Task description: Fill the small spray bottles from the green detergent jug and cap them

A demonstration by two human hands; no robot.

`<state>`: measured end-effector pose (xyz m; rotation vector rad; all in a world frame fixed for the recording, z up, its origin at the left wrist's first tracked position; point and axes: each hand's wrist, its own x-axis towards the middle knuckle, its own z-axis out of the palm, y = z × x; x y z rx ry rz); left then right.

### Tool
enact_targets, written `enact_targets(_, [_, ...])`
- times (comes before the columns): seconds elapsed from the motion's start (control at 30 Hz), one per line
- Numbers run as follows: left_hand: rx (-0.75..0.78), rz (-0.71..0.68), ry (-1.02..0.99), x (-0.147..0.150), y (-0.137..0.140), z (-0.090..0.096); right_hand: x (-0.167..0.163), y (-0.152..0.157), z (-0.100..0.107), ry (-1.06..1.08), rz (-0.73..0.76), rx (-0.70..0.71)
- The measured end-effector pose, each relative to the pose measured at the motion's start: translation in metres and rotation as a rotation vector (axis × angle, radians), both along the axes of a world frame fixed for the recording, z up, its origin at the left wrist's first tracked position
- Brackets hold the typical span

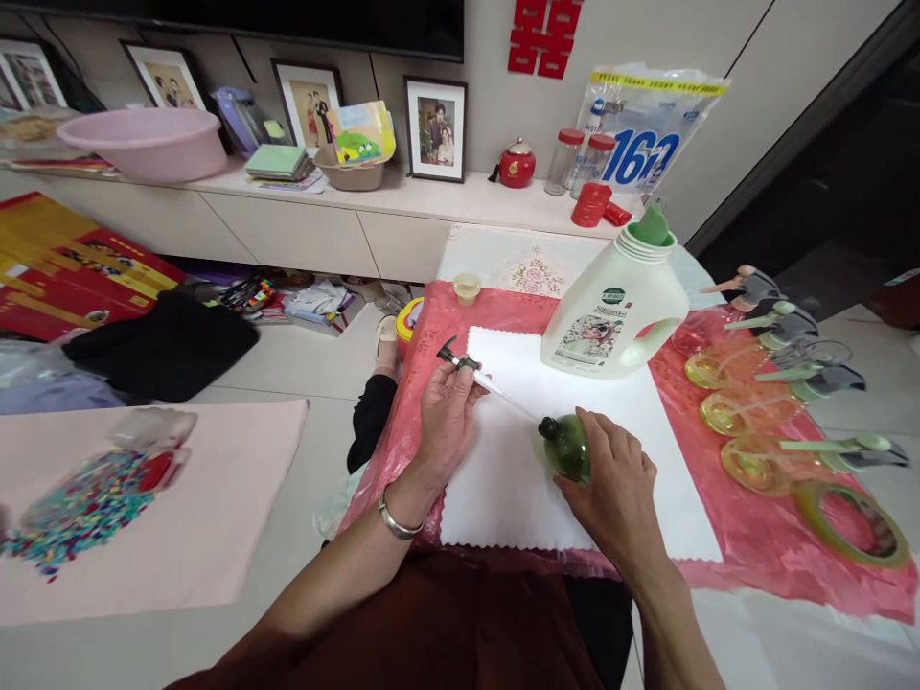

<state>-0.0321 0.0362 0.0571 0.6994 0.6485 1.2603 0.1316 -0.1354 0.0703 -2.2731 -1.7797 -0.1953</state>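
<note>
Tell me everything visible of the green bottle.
The green bottle looks like translucent plastic or glass, with a rounded body and black neck. The right hand grips it over the white mat, neck tilted left. A white pump tube runs to the neck; whether its tip is inside is unclear.

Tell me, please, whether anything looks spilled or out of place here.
Small multicoloured pieces are strewn loose across the pink surface at far left, beside a clear container; they look tipped out, perhaps on purpose. The white mat around the green bottle shows no visible spill.
</note>
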Motion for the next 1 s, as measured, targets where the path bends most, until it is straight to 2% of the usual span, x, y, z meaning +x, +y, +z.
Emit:
enact_targets(0.27, [0.109, 0.021, 0.078, -0.009, -0.017, 0.01, -0.02, 0.001, 0.011, 0.062, 0.029, 0.006])
enact_targets(0.73, [0.125, -0.175, 0.091, -0.012, -0.048, 0.007, -0.039, 0.001, 0.022, 0.167, 0.078, -0.017])
enact_targets(0.87, [0.104, -0.212, 0.088, -0.012, -0.053, 0.003, -0.043, 0.001, 0.02, 0.231, 0.1, 0.024])
enact_targets(1.0, [0.084, -0.233, 0.107, -0.013, -0.055, -0.003, -0.045, 0.001, 0.014, 0.316, 0.115, 0.127])
